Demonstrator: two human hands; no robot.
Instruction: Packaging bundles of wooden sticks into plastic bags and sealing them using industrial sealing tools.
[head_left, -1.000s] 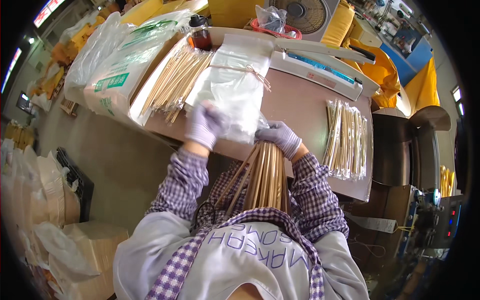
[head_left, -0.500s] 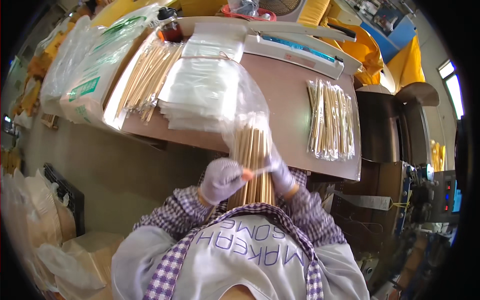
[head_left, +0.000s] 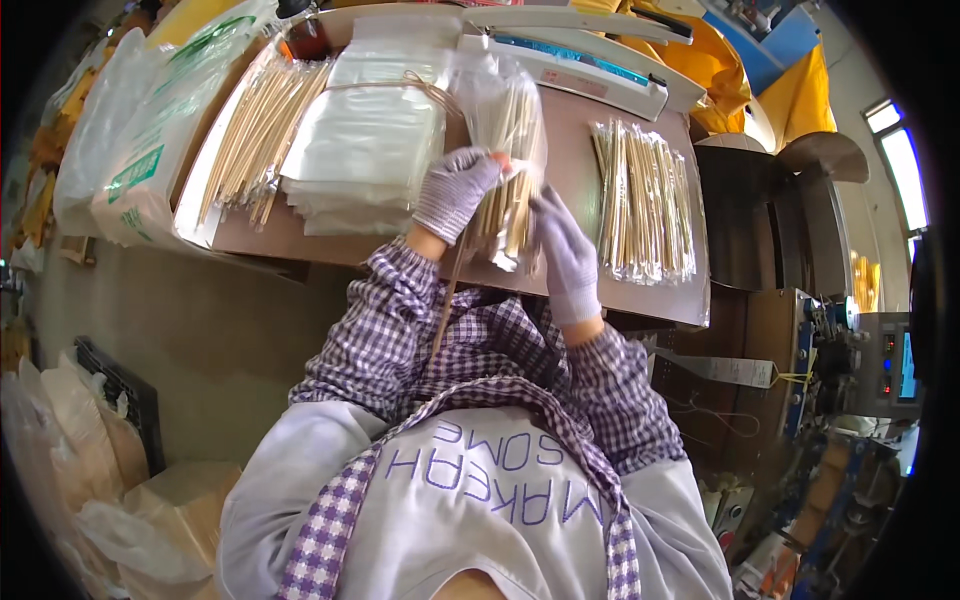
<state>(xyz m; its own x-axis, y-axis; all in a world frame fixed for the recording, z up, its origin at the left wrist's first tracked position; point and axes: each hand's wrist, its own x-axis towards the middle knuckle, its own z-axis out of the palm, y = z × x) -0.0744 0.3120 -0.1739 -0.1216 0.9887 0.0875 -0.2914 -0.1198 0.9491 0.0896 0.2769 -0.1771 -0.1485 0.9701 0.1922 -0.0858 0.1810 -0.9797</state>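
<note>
Plastic bag (head_left: 482,105) around sticks (head_left: 517,222); right hand (head_left: 568,252) contact unclear

Its twelve-o'clock end inside a clear, crinkled bag (head_left: 500,105), the bundle of slim tan sticks (head_left: 507,217) stretches over the desk (head_left: 568,160) (the six-o'clock end glints).

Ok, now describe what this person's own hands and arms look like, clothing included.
The left hand and right hand wear pale lavender knit gloves, finely striped toward the cuffs. A strip of bare wrist separates them from the loose, wrinkled sleeves, purple-and-white checked and gathered at the ends. Above the elbows, plain pale-grey fabric shows.
</note>
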